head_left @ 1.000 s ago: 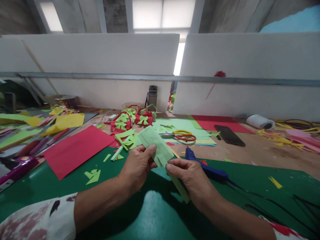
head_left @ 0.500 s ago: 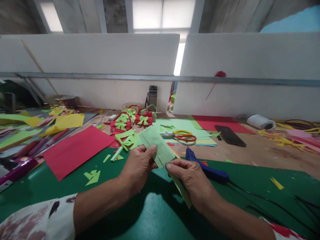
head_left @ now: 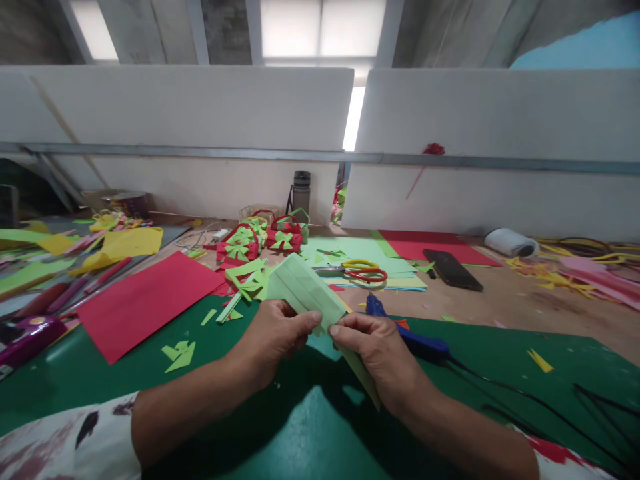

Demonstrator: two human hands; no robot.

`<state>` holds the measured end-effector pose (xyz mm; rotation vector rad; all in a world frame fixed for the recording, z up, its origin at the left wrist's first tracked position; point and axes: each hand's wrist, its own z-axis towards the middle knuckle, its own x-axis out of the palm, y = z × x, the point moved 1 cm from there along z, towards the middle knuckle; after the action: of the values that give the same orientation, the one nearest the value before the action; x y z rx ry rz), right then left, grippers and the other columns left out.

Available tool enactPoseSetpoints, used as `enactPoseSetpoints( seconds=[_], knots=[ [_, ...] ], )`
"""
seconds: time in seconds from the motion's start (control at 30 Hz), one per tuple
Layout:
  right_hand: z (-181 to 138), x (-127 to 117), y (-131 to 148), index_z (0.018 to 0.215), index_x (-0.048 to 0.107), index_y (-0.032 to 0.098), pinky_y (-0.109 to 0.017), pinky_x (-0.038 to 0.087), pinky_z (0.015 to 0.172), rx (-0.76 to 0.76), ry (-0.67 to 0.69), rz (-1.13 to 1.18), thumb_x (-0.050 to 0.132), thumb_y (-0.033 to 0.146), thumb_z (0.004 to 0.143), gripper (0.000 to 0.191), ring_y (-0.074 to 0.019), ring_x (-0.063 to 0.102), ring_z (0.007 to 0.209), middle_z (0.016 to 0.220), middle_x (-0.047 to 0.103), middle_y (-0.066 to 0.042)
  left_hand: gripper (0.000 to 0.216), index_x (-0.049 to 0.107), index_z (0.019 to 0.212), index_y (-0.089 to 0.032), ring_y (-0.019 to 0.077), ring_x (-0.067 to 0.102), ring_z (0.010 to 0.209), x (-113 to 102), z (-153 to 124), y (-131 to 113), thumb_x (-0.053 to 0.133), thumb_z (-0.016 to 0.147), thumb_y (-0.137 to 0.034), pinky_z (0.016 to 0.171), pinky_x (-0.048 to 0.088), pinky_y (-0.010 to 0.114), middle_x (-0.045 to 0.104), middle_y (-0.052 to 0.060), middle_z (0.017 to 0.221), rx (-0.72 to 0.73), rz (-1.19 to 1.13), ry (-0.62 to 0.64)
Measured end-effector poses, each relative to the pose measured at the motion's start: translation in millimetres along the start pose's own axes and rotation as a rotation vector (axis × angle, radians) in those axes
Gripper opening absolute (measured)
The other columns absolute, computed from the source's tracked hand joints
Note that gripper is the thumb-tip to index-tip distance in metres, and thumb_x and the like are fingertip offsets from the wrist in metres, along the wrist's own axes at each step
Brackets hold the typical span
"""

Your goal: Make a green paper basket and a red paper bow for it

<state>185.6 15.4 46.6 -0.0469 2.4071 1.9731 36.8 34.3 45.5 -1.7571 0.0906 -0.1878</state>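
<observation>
Above the green mat (head_left: 150, 373), I pinch a folded light-green paper (head_left: 305, 290) between both hands: my left hand (head_left: 275, 333) grips its near edge with thumb and fingers closed, my right hand (head_left: 375, 350) closed on the strip trailing down. Just beyond the paper, a blue glue gun (head_left: 405, 333) lies on the mat. Farther behind it rest scissors (head_left: 357, 270) with red and yellow handles. Left of the paper lies a red sheet (head_left: 145, 300); beyond, small red baskets (head_left: 260, 240).
</observation>
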Motion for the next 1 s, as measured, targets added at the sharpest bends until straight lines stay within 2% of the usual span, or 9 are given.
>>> enactPoseSetpoints(
  seconds=[0.27,0.43,0.53,0.63,0.8,0.83,0.87,0.9,1.0],
  knots=[
    [0.7,0.2,-2.6,0.056,0.054,0.017,-0.022,0.026,0.043,-0.090,0.040,-0.141,0.060,0.032,0.066,0.019,-0.0071,0.033,0.044,0.047,0.042,0.007,0.028,0.044,0.051,-0.016,0.0038,0.024,0.038,6.3,-4.0,-0.7,0.068,0.065,-0.025,0.040,0.018,0.019,0.035,-0.009,0.041,0.038,-0.013,-0.006],
    [-4.3,-2.2,2.9,0.056,0.054,0.016,-0.022,0.029,0.048,-0.154,0.155,-0.270,0.055,0.033,0.072,0.024,-0.0081,0.038,0.048,0.052,0.047,0.004,0.031,0.045,0.052,-0.016,0.0035,0.024,0.037,0.4,-1.2,0.6,0.071,0.063,-0.030,0.039,0.014,0.019,0.035,-0.009,0.039,0.023,-0.038,-0.010],
    [-7.4,-12.6,11.8,0.059,0.054,0.017,-0.021,0.030,0.049,-0.263,0.249,-0.445,0.049,0.033,0.080,0.026,-0.0084,0.039,0.051,0.054,0.046,0.004,0.032,0.047,0.053,-0.015,0.0032,0.025,0.036,-2.5,8.0,-7.2,0.073,0.060,-0.033,0.038,0.014,0.018,0.037,-0.008,0.040,0.044,-0.073,0.003],
    [-2.2,-30.3,25.6,0.057,0.050,0.018,-0.022,0.027,0.048,-0.388,0.262,-0.676,0.047,0.028,0.083,0.028,-0.0086,0.037,0.051,0.053,0.040,0.006,0.032,0.048,0.054,-0.015,0.0031,0.028,0.035,-3.6,25.2,-20.5,0.075,0.057,-0.031,0.038,0.016,0.018,0.039,-0.007,0.040,0.108,-0.111,-0.039],
    [48.1,-66.3,47.3,0.062,0.058,0.016,-0.026,0.039,0.062,-0.484,0.112,-1.042,0.042,0.022,0.090,0.033,-0.0134,0.053,0.065,0.062,0.055,0.002,0.033,0.044,0.056,-0.016,0.0016,0.025,0.035,-1.4,59.4,-32.0,0.075,0.054,-0.027,0.038,0.012,0.018,0.034,-0.010,0.040,0.161,-0.159,-0.030],
    [63.9,-72.7,48.8,0.070,0.061,0.015,-0.028,0.043,0.066,-0.478,0.080,-1.114,0.042,0.023,0.092,0.030,-0.0147,0.056,0.070,0.070,0.060,0.000,0.034,0.043,0.056,-0.016,0.0014,0.024,0.035,-1.0,64.3,-31.4,0.075,0.054,-0.027,0.038,0.012,0.018,0.033,-0.011,0.040,0.159,-0.168,-0.022],
    [80.4,-78.1,48.9,0.086,0.063,0.015,-0.032,0.047,0.072,-0.471,0.058,-1.179,0.046,0.026,0.092,0.021,-0.0160,0.059,0.078,0.086,0.063,-0.003,0.035,0.042,0.057,-0.017,0.0012,0.023,0.034,-0.7,68.0,-30.2,0.075,0.053,-0.027,0.038,0.011,0.017,0.033,-0.011,0.040,0.152,-0.175,-0.013],
    [96.8,-82.5,47.7,0.104,0.059,0.016,-0.037,0.050,0.075,-0.457,0.044,-1.242,0.053,0.031,0.090,0.022,-0.0173,0.060,0.087,0.104,0.062,-0.005,0.036,0.042,0.057,-0.017,0.0012,0.023,0.034,-0.6,70.6,-28.8,0.076,0.053,-0.028,0.038,0.011,0.017,0.032,-0.011,0.040,0.143,-0.181,-0.002],
    [139.4,-88.9,38.7,0.116,0.055,0.018,-0.041,0.050,0.080,-0.446,0.071,-1.391,0.054,0.030,0.089,0.029,-0.0203,0.059,0.097,0.117,0.057,-0.007,0.037,0.042,0.059,-0.017,0.0007,0.022,0.034,-1.2,72.5,-25.9,0.076,0.053,-0.029,0.038,0.008,0.017,0.031,-0.012,0.040,0.113,-0.193,0.039]
  ],
)
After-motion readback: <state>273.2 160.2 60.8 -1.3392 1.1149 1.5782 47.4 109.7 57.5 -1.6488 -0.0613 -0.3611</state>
